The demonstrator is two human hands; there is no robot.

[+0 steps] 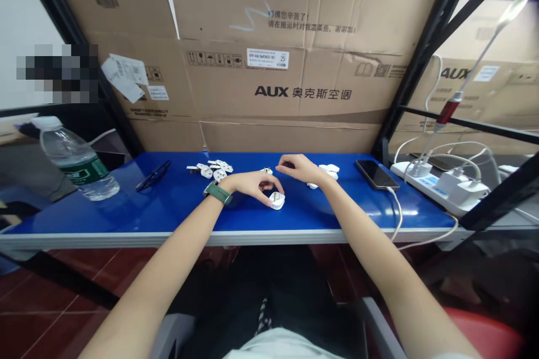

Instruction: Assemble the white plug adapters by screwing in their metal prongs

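My left hand point(256, 184), with a green watch on its wrist, rests on the blue table point(168, 213) and pinches a white plug part point(277, 200) between its fingertips. My right hand point(297, 168) is curled just behind it, fingers closed around something small that I cannot make out. A small metal-and-white piece point(266, 170) lies between the two hands. Several white plug parts point(213, 169) lie in a pile to the left, and a few more white plug pieces point(329, 170) lie just right of my right hand.
A water bottle point(76, 160) lies at the table's left, with black glasses point(153, 175) beside it. A phone point(376, 174) on a white cable and a power strip point(442, 185) with chargers sit at the right. Cardboard boxes point(286, 50) stand behind the table.
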